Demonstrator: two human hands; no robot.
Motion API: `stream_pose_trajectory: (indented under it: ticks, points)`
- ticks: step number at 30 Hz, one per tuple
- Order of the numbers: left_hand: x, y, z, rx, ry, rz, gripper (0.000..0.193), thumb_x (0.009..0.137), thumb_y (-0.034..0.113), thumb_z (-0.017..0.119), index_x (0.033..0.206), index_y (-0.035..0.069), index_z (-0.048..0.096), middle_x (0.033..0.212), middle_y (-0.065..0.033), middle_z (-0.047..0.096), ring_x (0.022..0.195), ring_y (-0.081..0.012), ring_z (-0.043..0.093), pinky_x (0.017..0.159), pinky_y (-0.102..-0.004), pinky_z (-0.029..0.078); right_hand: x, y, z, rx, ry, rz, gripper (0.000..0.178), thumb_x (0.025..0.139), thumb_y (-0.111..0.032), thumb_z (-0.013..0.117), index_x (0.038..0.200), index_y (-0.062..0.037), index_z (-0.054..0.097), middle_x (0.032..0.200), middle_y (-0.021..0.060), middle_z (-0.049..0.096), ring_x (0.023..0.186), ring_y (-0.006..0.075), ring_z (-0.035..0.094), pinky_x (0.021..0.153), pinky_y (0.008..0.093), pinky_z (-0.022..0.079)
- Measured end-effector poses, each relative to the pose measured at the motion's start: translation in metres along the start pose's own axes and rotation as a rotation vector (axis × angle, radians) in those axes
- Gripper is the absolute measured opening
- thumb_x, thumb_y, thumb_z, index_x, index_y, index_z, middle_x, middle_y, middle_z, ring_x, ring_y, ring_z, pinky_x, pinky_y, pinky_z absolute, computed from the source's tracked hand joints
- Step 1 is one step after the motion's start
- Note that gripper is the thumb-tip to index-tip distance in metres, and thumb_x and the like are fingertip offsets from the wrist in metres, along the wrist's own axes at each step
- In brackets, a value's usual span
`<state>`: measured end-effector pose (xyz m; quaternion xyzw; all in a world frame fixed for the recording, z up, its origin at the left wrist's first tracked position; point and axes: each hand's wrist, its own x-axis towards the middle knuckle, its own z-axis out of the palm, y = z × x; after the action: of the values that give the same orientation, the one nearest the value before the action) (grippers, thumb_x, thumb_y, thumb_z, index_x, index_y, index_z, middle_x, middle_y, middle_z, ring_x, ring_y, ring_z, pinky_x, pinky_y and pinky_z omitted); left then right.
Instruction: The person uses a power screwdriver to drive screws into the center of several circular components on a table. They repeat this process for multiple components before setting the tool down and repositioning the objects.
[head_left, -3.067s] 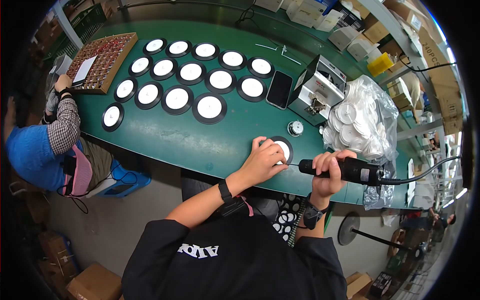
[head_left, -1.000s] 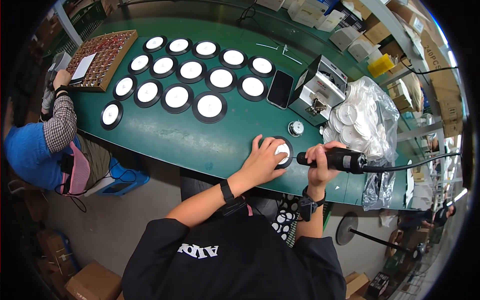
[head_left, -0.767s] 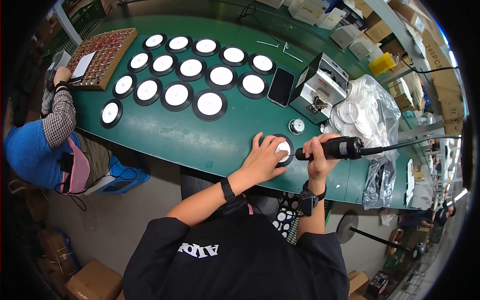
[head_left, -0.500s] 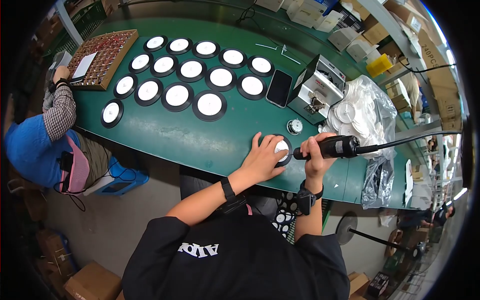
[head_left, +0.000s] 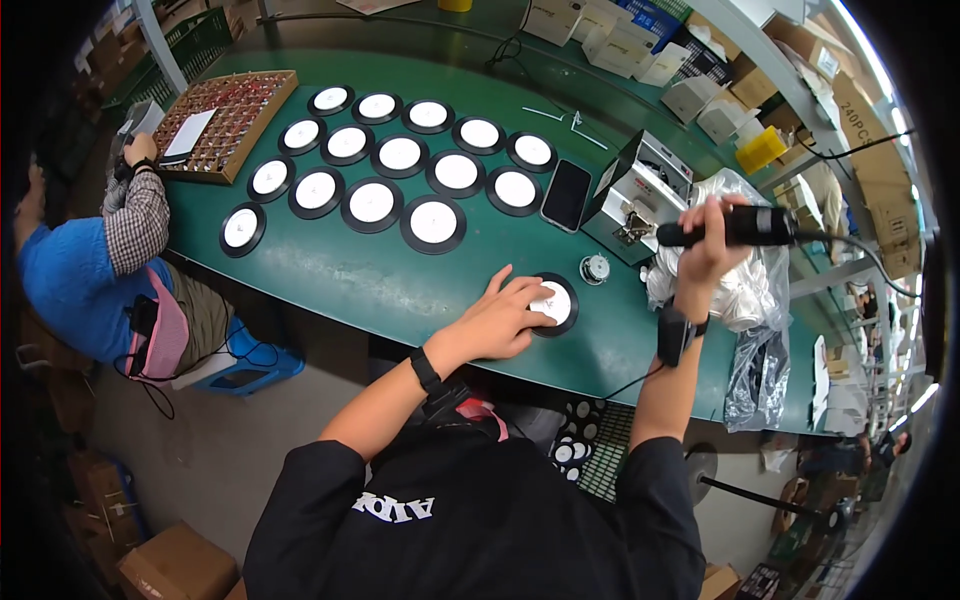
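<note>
Left hand (head_left: 500,318) lies flat, fingers spread, pressing the round black-rimmed disc (head_left: 556,303) at the near edge of the green desk (head_left: 330,270). Right hand (head_left: 708,250) has its fingers wrapped around the corded electric screwdriver (head_left: 735,227), raised clear; keep the disc pinned and bring the bit down square

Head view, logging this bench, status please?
Left hand flat on round black-rimmed disc. Right hand grips black power driver, raised clear of the green table. Small dial beside disc.

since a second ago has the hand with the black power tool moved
Yes. The right hand has lifted the black power tool away from the round disc, toward the open white box.
</note>
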<state>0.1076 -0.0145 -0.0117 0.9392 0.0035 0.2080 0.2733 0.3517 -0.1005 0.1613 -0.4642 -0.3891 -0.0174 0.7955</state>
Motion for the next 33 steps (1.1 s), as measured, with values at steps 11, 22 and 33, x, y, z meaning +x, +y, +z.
stream_pose_trajectory:
  ticks: [11,22,33]
  points:
    - [-0.001,0.004,-0.009,-0.107,-0.022,-0.018,0.022,0.08,0.021,0.077,0.102,0.023,0.079,0.138,-0.0044,0.055,0.136,-0.0286,0.044,0.122,-0.0576,0.02,-0.025,0.006,-0.009,0.066,-0.078,0.281,0.018,0.09,-0.001,0.065,0.103,-0.0055,0.053,0.066,0.003,0.046,0.05,0.0146,0.045,0.054,0.0322,0.044]
    - [0.009,0.01,-0.012,-0.137,-0.02,-0.046,0.023,0.078,0.022,0.08,0.1,0.024,0.079,0.138,-0.0033,0.055,0.136,-0.0284,0.044,0.122,-0.0575,0.02,-0.123,-0.025,-0.01,-0.028,-0.153,0.248,0.029,0.088,0.0,0.057,0.114,-0.0016,0.044,0.062,0.0045,0.044,0.047,0.0145,0.043,0.052,0.0332,0.044]
    - [0.007,0.01,-0.011,-0.128,-0.031,-0.052,0.023,0.077,0.024,0.081,0.101,0.025,0.078,0.14,-0.002,0.054,0.136,-0.0291,0.044,0.122,-0.0583,0.02,-0.137,-0.013,-0.015,0.058,-0.173,0.299,0.025,0.089,0.008,0.06,0.104,-0.0037,0.044,0.073,0.0078,0.051,0.051,0.0152,0.049,0.051,0.0317,0.045]
